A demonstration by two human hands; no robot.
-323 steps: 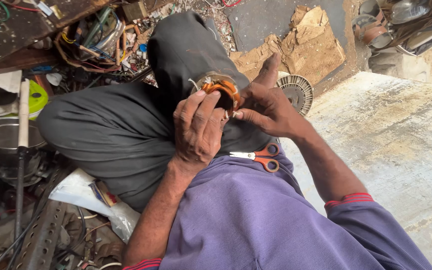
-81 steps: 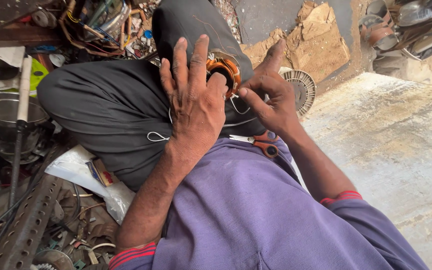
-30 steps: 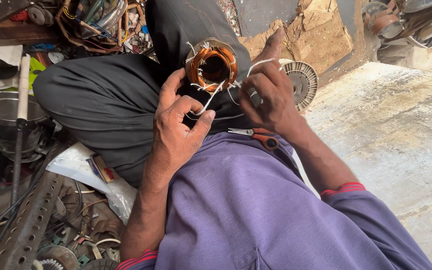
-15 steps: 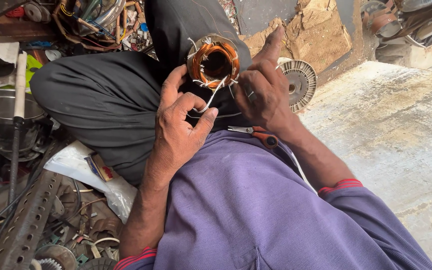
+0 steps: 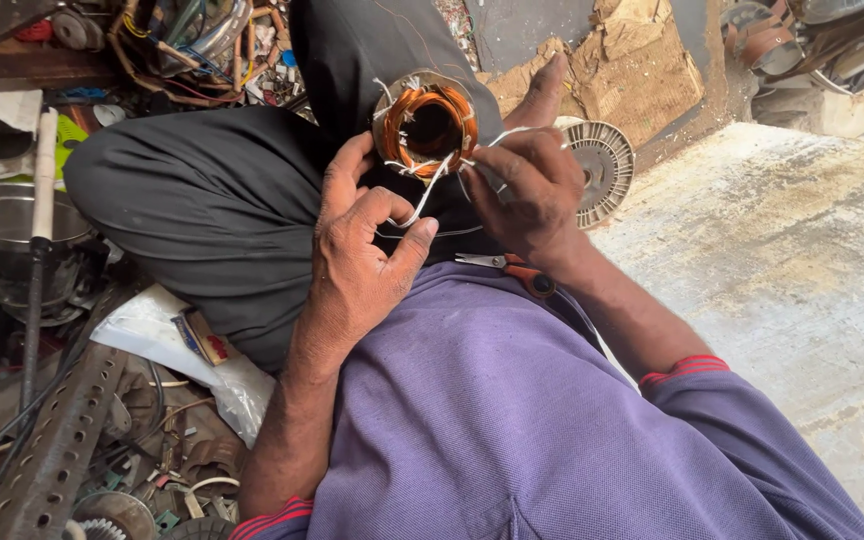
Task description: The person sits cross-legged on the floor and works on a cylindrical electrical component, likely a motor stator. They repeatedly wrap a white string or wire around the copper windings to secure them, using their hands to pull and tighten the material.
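A round motor stator wound with copper wire (image 5: 426, 128) rests on my dark trouser leg (image 5: 202, 210), its opening facing up. My left hand (image 5: 362, 250) pinches a thin white thread (image 5: 420, 195) between thumb and forefinger just below the winding. My right hand (image 5: 522, 190) grips the same white thread at the right side of the winding, fingers closed. Orange-handled scissors (image 5: 512, 268) lie on my lap below the right hand.
A round slotted metal fan cover (image 5: 602, 170) lies on the concrete floor (image 5: 782, 260) by my bare foot. A steel pot (image 5: 2, 230), a white-handled tool (image 5: 40, 180), a perforated angle bar (image 5: 52, 450) and tangled wires clutter the left. Broken cardboard (image 5: 642, 60) lies beyond.
Over the last second both hands stayed at the winding; my right hand shifted its grip and drew the white thread to the right, while the left kept pinching it below.
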